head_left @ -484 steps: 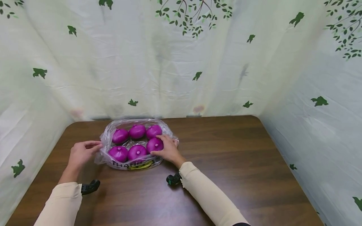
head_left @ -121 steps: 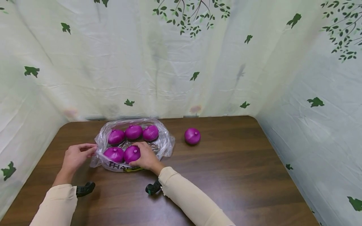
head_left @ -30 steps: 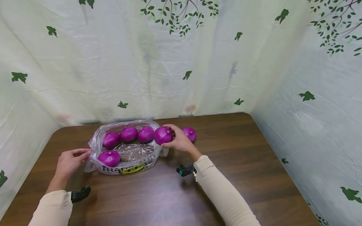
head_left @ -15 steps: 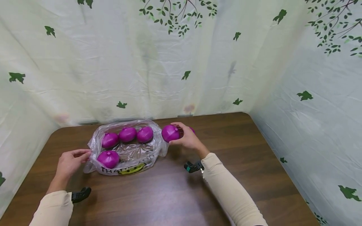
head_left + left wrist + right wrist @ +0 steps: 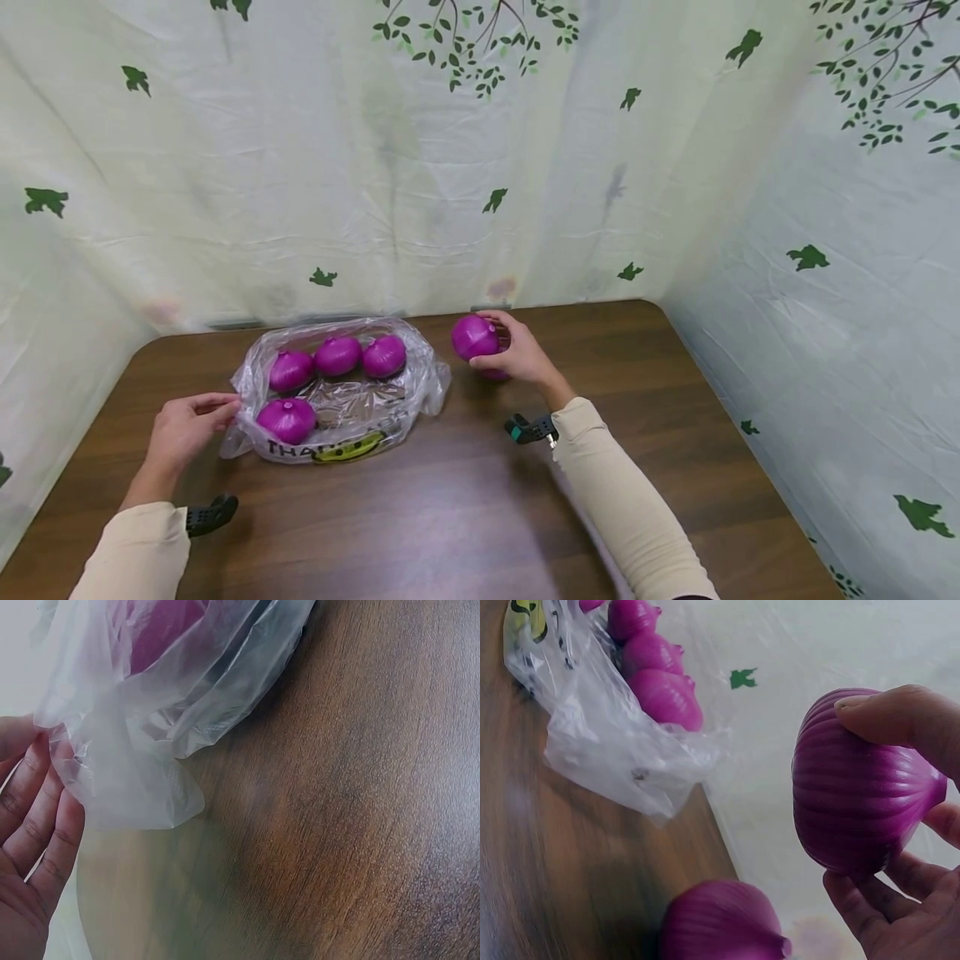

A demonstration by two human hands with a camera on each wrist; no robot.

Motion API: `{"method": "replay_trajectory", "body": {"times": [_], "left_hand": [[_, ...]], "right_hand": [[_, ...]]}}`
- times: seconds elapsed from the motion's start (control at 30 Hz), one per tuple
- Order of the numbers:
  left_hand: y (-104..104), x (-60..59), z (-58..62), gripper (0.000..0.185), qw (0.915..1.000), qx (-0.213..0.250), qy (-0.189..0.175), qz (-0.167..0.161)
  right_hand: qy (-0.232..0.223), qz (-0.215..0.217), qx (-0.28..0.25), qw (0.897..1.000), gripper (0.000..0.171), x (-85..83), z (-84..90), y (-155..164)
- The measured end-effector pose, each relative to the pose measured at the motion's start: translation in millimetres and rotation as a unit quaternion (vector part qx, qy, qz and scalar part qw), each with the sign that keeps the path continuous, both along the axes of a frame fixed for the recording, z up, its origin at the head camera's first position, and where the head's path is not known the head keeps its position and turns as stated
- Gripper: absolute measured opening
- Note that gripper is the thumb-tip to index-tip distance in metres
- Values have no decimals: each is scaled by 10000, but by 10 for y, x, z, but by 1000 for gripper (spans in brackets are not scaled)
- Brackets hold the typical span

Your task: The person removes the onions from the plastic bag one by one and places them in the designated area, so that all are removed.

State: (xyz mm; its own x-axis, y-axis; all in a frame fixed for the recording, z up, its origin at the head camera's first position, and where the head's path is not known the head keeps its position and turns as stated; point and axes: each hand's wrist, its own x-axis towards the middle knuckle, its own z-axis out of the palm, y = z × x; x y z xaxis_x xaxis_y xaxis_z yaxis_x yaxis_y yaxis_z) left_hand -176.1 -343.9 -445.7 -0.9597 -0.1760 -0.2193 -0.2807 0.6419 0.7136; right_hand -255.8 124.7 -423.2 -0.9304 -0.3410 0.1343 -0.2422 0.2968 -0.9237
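Staged recording booth, not a lived-in room: leaf-printed fabric backdrop (image 5: 480,167) hangs on three sides, close around a dark wood-grain table (image 5: 465,500).

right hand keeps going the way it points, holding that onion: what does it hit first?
Likely the second onion on the table, just beneath the held onion in the right hand. Depth is unclear.

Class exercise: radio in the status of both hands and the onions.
Right hand grips onion, second onion below. Left hand pinches bag. Four inside.
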Motion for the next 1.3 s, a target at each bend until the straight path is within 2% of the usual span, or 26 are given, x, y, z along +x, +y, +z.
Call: {"method": "replay_trajectory", "body": {"times": [0.07, 0.23, 0.3, 0.73, 1.3], "left_hand": [[-1, -2, -9, 58, 10000, -1, 9, 16], [-20, -3, -21, 60, 10000, -2, 46, 24], [-24, -3, -29, 61, 10000, 0, 72, 3], [-19, -12, -28, 59, 10000, -32, 80, -11], [-13, -15, -21, 62, 10000, -34, 62, -43]], "right_hand": [[-64, -33, 9, 10000, 72, 62, 104, 33], [-206, -194, 84, 9996, 73, 71, 115, 107], [-170, -268, 146, 9994, 74, 12, 23, 143], [-216, -528, 181, 9982, 74, -4, 8, 353], [-289, -744, 43, 9968, 76, -74, -117, 577]]}}
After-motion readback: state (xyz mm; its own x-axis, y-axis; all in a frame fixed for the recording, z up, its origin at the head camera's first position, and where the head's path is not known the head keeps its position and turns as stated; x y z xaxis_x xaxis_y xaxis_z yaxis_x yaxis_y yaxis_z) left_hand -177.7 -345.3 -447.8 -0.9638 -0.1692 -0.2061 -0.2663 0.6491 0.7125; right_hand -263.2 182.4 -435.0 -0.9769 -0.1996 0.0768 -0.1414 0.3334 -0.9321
